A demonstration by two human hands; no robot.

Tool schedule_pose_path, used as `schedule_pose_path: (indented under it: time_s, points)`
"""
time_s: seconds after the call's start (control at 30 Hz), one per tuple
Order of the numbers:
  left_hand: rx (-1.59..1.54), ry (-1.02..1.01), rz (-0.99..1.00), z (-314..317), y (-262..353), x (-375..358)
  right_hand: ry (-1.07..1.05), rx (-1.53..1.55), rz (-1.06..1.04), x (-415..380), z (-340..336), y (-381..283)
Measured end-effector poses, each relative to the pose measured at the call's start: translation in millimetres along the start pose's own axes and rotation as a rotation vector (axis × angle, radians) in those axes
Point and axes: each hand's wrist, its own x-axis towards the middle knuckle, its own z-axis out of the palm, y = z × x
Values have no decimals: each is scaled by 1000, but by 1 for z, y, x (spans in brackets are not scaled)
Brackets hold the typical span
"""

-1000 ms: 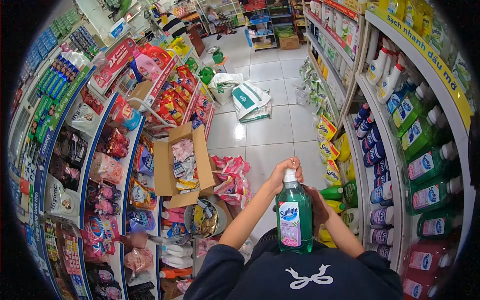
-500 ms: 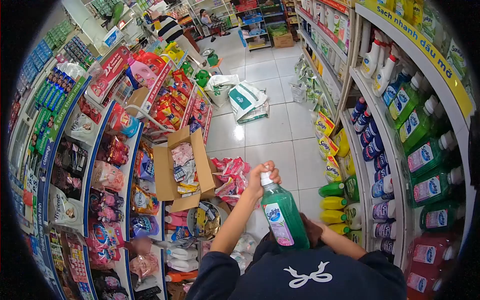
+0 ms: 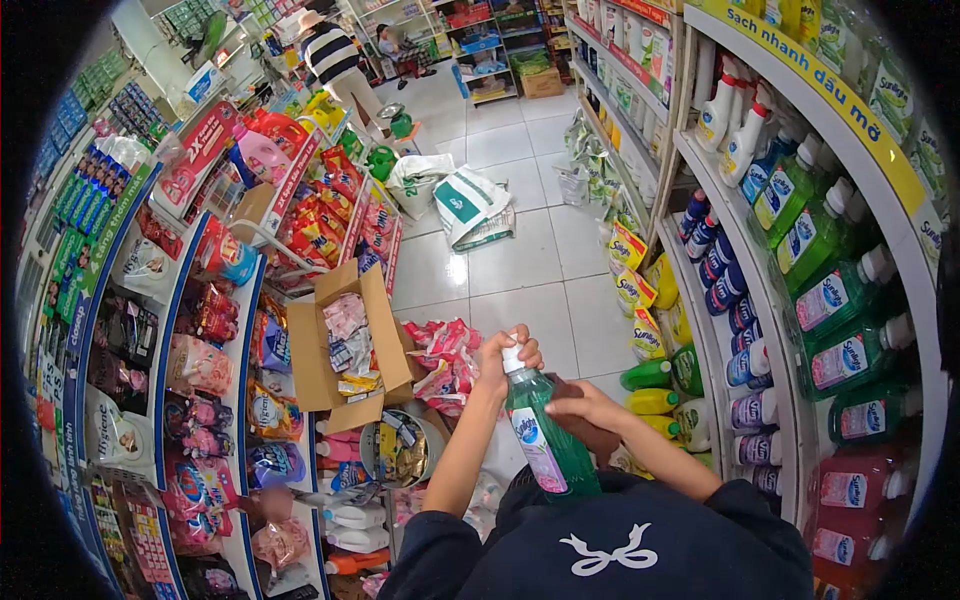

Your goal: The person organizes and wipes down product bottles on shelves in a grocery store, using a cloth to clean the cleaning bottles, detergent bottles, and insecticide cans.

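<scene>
My left hand (image 3: 505,362) is wrapped round the white cap and neck of a large green Sunlight bottle (image 3: 552,435). The bottle stands tilted in front of my chest, its purple-and-white label facing left. At the bottle's right side, my right hand (image 3: 597,408) is closed on a brown cloth (image 3: 592,442), which lies against the bottle; some of its fingers are hidden. Similar green bottles (image 3: 838,305) line the shelf to my right, with red ones (image 3: 845,490) beneath them.
An open cardboard box (image 3: 300,350) with packets stands at left, beside pink packages (image 3: 445,350) on the floor. A bucket (image 3: 432,455) is below it. White sacks (image 3: 475,205) lie ahead on the tiles. Stocked shelves flank both sides. A person in stripes (image 3: 332,55) stands farther back.
My right hand has come up from behind the bottle with the brown cloth to its right side. The bottle has shifted slightly left and down, still gripped by my left hand.
</scene>
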Motion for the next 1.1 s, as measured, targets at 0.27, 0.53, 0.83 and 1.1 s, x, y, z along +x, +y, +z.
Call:
schedule_pose_path:
  time_s: [0.27,0.53,0.83,1.1]
  points:
    - [34,12,42,6,7,-16,-187,584,243,-10,9,40]
    - [-70,158,100,-30,10,-38,-246,-46,355,-58,-20,97]
    - [-103,302,37,-48,-2,-29,51,-1100,-368,-84,17,61]
    - [-52,273,-116,-24,-12,3,-20,-1535,-663,-36,43,8]
